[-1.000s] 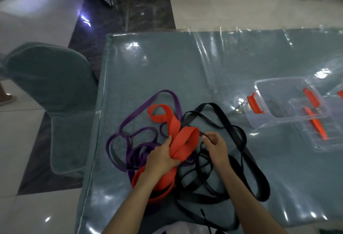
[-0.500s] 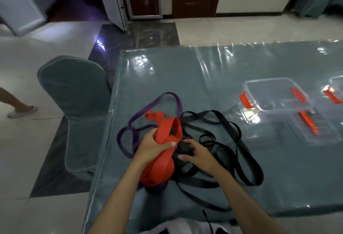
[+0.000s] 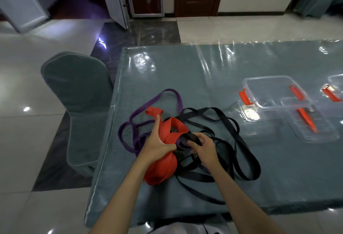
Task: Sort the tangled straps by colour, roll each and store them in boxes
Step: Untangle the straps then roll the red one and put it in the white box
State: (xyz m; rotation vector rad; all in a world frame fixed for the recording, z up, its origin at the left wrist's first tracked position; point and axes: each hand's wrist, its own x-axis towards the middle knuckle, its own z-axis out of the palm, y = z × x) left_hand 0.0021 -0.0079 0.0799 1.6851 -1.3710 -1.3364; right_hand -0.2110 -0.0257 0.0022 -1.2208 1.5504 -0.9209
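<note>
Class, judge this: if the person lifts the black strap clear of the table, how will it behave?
The black strap will probably hang limp, since it lies in loose loops. It will likely drag the red strap and purple strap, being tangled with them.

Your surface (image 3: pixel 204 70), under clear plastic.
On it you have tangled straps (image 3: pixel 213 122), and well right, clear boxes (image 3: pixel 274 92).

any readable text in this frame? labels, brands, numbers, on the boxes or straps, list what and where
None readable.
Clear box: no print that shows; a dark patch under the lid beside it could be a label, too blurred to read.
Red strap, purple strap, black strap: plain, no markings visible.
Table cover and chair: no text.
</note>
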